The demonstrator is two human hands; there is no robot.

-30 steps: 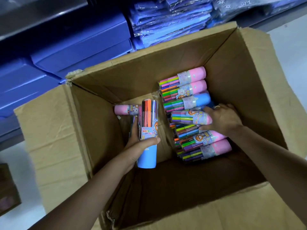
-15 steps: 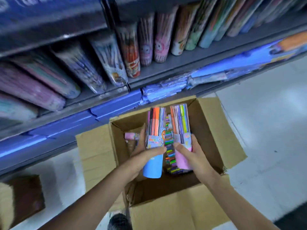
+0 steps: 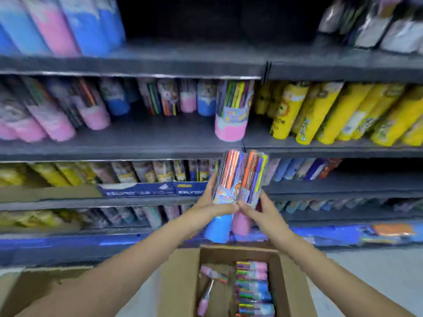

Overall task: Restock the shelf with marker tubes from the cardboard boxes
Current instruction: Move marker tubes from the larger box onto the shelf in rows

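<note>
Both hands have risen from the cardboard box [image 3: 180, 282] to shelf height. Left hand [image 3: 212, 208] grips the blue-capped marker tube [image 3: 225, 193], upright; right hand [image 3: 258, 209] grips the pink-capped marker tube [image 3: 251, 191] touching it at 3 o'clock. At 12 o'clock, the shelf [image 3: 160, 136] shows bare room left of a standing pink tube [image 3: 232, 115].

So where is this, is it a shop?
Most likely a stationery shop or its aisle. Long dark shelves hold rows of the same marker tubes, like the pink-based one, beside yellow tubes. A cardboard box of more stock sits below, and both hands lift tubes from it.
</note>
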